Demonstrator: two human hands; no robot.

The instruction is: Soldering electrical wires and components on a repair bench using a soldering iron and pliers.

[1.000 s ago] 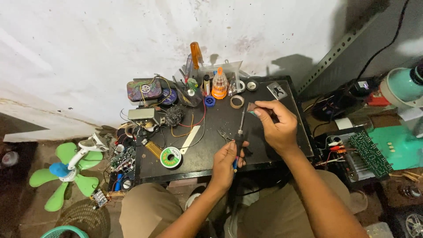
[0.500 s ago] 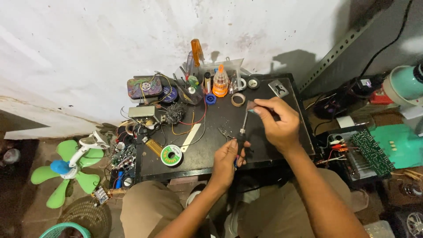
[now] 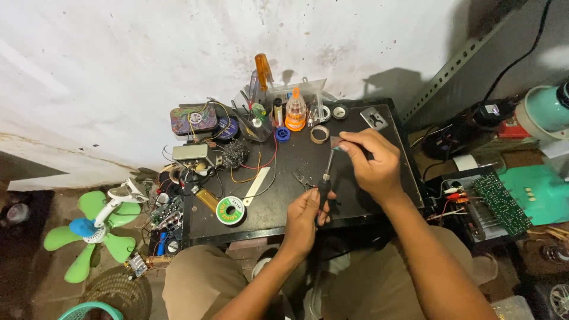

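Note:
My left hand [image 3: 306,214] grips the dark handle of a soldering iron [image 3: 326,175] over the front of a small black table [image 3: 269,216]. The iron's metal tip points up and away toward my right hand [image 3: 370,161]. That hand pinches a small flat part [image 3: 338,143] at the iron's tip, with fingers closed around it. Small pliers [image 3: 303,178] lie on the table just left of the iron. A green solder spool [image 3: 230,210] sits at the front left.
Along the table's back stand an orange-handled screwdriver [image 3: 262,70], an orange bottle [image 3: 295,112], a tape roll [image 3: 320,134], steel wool [image 3: 235,153], tangled wires and a decorated tin [image 3: 193,119]. A green fan [image 3: 95,225] lies on the floor left. A green circuit board [image 3: 501,203] sits right.
The view has closed in slightly. My right hand has stayed at the iron's tip, and my left hand has shifted the iron handle a little.

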